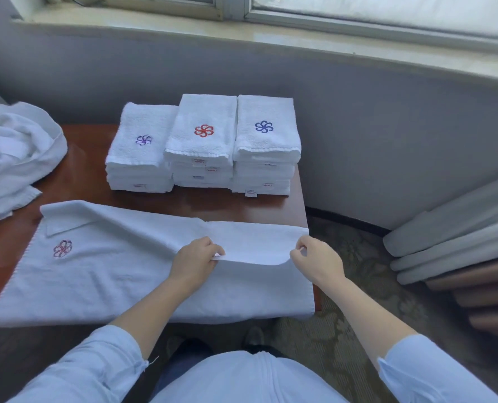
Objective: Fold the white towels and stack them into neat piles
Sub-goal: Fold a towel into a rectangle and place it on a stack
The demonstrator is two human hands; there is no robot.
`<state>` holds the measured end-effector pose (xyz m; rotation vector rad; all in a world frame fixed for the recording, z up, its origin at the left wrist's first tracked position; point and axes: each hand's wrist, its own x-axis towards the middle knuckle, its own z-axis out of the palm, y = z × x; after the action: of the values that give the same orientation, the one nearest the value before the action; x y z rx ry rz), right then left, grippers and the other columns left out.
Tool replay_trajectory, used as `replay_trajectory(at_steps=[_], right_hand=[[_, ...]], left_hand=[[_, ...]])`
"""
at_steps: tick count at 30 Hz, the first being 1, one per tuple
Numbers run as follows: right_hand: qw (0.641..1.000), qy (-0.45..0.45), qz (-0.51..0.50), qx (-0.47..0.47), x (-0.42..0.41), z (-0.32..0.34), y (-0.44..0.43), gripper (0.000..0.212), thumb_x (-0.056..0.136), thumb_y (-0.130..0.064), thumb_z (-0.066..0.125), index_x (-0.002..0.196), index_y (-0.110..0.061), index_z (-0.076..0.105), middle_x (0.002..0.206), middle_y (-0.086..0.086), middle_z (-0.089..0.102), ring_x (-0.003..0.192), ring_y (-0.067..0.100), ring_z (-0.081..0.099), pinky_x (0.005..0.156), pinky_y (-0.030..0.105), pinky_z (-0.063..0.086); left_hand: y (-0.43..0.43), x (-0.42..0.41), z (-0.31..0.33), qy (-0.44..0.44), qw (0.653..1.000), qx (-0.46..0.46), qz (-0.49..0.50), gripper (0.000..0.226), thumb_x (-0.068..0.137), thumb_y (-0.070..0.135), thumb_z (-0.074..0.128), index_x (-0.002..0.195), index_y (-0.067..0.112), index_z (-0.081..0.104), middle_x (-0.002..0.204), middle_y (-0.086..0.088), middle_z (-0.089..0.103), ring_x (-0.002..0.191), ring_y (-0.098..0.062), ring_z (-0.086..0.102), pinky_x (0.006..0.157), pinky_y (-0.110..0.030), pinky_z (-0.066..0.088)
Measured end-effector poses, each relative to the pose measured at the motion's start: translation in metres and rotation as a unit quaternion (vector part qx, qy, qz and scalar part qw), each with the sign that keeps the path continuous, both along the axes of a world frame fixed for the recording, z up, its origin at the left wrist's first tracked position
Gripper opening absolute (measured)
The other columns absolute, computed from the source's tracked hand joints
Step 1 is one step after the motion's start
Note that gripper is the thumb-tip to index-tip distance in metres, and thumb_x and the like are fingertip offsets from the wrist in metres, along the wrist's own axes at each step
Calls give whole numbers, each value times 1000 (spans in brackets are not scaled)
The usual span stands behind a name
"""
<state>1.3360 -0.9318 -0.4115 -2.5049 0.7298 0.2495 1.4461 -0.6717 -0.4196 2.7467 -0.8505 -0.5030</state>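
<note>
A white towel [111, 271] with a faded red flower mark lies spread across the near side of the brown table [79, 170]. Its right end is lifted in a loose fold. My left hand [195, 261] pinches that raised edge near the towel's middle. My right hand [314, 260] pinches the same edge at the table's right corner. Behind stand three piles of folded white towels: a left pile [140, 152] with a purple flower, a middle pile [202, 141] with a red flower, and a right pile [266, 141] with a blue flower.
A heap of unfolded white towels [12, 149] lies at the table's left end. A grey wall and a window sill [242, 27] run behind the table. Rolled grey and brown cushions [457, 257] lie on the patterned carpet to the right.
</note>
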Motion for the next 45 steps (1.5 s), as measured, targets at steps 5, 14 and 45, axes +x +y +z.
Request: replay_trajectory(at_steps=[5, 14, 45], right_hand=[[987, 16, 84, -134, -15, -4, 12, 26, 84, -37, 53, 86, -17, 69, 88, -5, 65, 94, 17, 54, 76, 33, 48], [974, 86, 211, -18, -13, -24, 72, 48, 90, -32, 52, 136, -21, 44, 139, 4, 37, 126, 26, 33, 90, 37, 45], [940, -59, 332, 53, 130, 6, 210, 43, 92, -17, 51, 134, -26, 53, 139, -11, 51, 131, 12, 41, 94, 28, 43]], left_hand=[[4, -6, -13, 82, 995, 43, -46, 48, 90, 23, 57, 136, 35, 52, 111, 8, 48, 108, -15, 48, 80, -25, 40], [1, 0, -22, 82, 990, 61, -93, 57, 95, 21, 51, 147, 40, 40, 106, 9, 38, 103, -13, 45, 77, -24, 39], [188, 39, 4, 3, 970, -59, 238, 31, 94, 24, 57, 124, 33, 59, 130, 13, 51, 117, -10, 50, 79, -26, 45]])
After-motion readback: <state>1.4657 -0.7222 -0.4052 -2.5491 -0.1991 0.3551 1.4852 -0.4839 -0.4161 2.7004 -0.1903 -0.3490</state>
